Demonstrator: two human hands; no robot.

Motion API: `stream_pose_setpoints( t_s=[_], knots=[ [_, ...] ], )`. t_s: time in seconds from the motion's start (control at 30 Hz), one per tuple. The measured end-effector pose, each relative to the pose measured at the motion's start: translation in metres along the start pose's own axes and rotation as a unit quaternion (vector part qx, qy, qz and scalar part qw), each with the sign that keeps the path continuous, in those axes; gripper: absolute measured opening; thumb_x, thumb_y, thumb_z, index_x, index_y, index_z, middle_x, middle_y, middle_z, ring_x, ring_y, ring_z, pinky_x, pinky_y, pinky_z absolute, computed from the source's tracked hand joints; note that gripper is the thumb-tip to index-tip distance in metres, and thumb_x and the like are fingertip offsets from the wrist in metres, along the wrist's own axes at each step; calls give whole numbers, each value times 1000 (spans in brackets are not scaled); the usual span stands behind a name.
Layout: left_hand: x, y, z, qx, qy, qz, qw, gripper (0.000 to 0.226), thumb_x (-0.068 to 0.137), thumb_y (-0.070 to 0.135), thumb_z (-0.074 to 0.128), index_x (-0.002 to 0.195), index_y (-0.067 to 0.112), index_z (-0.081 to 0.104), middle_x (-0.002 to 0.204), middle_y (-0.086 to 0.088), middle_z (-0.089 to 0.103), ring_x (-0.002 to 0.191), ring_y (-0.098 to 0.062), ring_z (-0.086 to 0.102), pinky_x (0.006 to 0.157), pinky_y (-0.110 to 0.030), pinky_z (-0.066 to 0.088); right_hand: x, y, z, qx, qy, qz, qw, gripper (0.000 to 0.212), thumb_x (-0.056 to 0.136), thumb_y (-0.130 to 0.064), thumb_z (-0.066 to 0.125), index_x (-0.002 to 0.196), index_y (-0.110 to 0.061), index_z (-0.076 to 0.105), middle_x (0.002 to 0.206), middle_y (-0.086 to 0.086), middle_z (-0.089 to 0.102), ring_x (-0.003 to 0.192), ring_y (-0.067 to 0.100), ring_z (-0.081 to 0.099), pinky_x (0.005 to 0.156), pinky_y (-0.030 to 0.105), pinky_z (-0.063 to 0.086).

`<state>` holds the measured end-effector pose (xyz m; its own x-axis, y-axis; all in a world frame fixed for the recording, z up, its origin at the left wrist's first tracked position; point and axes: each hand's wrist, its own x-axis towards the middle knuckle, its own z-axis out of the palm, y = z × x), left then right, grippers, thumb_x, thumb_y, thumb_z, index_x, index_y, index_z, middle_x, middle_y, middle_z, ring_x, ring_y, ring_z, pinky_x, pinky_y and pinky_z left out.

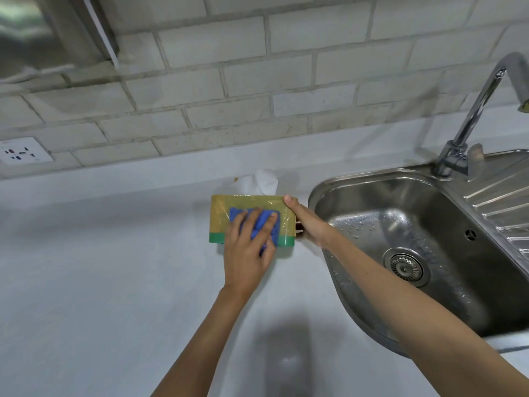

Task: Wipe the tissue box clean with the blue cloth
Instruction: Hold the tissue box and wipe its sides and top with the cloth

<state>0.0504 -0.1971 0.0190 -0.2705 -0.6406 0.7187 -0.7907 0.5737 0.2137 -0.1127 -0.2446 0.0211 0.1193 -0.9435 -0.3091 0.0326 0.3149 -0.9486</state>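
Head view, one frame, kitchen counter. Item: tissue box (221, 214), yellow with a green band along its lower edge, wrapped in glossy film, standing at centre frame on the white countertop (100, 267); a white tissue (264, 181) rises from its top. Item: blue cloth (264, 222), bunched, lying against the near face of the box, right of that face's middle. Left hand (246, 250): palm over the cloth, fingers spread and flat, pressing it to the box. Right hand (307, 222): at the box's right end, thumb hooked over the top corner; the other fingers are hidden behind the box, so their state cannot be told, though the hand appears to brace the box. Surroundings: steel sink (400, 230) with water droplets at right of frame, tap (469, 124) at upper right, wall socket (24, 151) at left edge, grey brick-pattern tiles (229, 81) across the top. Progress, as a judgement: wiping is under way on the near face. No dirt or wiped streak is discernible, so what is already clean cannot be told; the top, ends and far face presumably remain.
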Motion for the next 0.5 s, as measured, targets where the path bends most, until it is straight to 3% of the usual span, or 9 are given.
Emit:
stream_pose_setpoints(
  t_s=[0.07,0.1,0.17,0.27,0.3,0.4,0.5],
  knots=[
    [12,13,4,3,19,-95,995,39,83,16,50,115,7,70,116,-19,67,114,-31,51,99,-47,45,-1,-1,2,6,2,7,1000,96,43,-82,61,114,-18,60,103,6,69,92,18,66,78,30,54],
    [16,23,7,7,15,-106,994,39,83,16,50,116,7,70,117,-20,67,113,-36,54,99,-48,46,-1,0,2,8,5,8,1000,95,45,-82,60,114,-18,60,107,7,69,95,20,66,81,32,55],
    [10,35,10,8,-14,-55,998,40,83,18,51,119,9,68,120,-19,65,116,-38,53,98,-52,46,-2,0,0,8,6,1,1000,85,49,-80,59,110,-21,62,112,9,68,104,23,65,91,36,52],
    [-7,7,3,40,-32,19,998,40,85,24,51,120,14,67,124,-19,64,119,-34,45,97,-56,46,-4,0,-2,5,-5,-7,1000,80,52,-79,57,109,-23,62,107,9,68,99,23,64,89,36,52],
    [-10,-4,0,46,-18,-11,999,40,86,25,50,122,14,67,125,-20,62,119,-36,46,97,-58,44,-4,1,-2,5,0,-4,1000,85,51,-79,57,113,-21,60,108,8,66,97,22,63,88,37,52],
    [2,-18,-5,-9,39,-217,975,37,93,16,51,128,12,60,134,-27,50,120,-43,46,105,-54,37,-2,0,3,2,23,6,1000,95,56,-73,57,128,-13,48,119,12,60,103,23,60,90,39,51],
    [23,-9,1,-36,65,-323,943,39,94,14,51,133,12,55,141,-26,44,126,-43,41,109,-48,31,-2,1,7,-4,29,0,1000,79,71,-67,55,125,-10,48,96,2,63,83,15,60,78,33,52]
  ],
)
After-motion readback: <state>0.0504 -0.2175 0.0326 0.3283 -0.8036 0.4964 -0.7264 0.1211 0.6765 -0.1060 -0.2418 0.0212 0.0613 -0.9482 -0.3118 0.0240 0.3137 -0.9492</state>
